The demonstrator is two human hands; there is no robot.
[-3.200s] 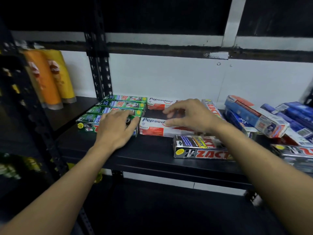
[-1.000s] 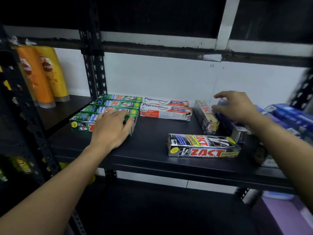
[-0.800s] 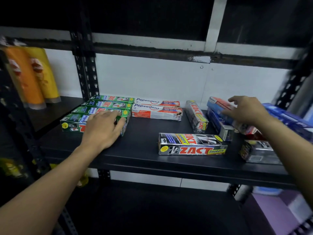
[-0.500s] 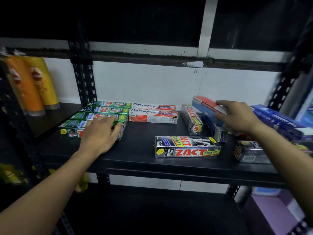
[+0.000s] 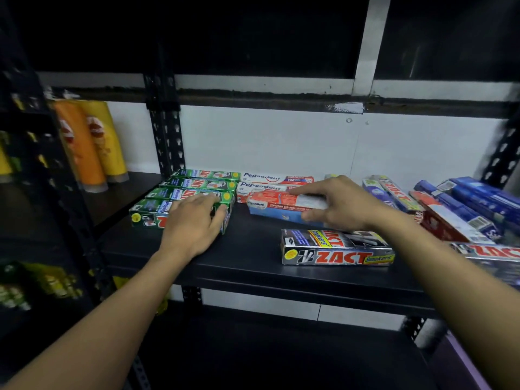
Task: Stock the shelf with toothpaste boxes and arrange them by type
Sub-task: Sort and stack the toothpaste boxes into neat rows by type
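Several green Zact boxes (image 5: 194,192) lie in a row at the left of the black shelf (image 5: 247,257). My left hand (image 5: 194,223) rests flat on the front green box. Two white Pepsodent boxes (image 5: 270,181) lie behind. My right hand (image 5: 340,206) grips a red, white and blue Pepsodent box (image 5: 275,206) just in front of them, held lengthwise. A silver Zact Smokers box (image 5: 337,249) lies near the shelf's front edge, below my right wrist.
Mixed blue, red and silver boxes (image 5: 455,209) lie piled at the shelf's right. Orange and yellow tubes (image 5: 90,144) stand on the neighbouring shelf to the left. A black upright post (image 5: 166,125) divides the two shelves. A white wall sits behind.
My right hand took a Pepsodent box from the right-hand pile and carried it left, to just in front of the two white Pepsodent boxes. My left hand stayed on the green box.
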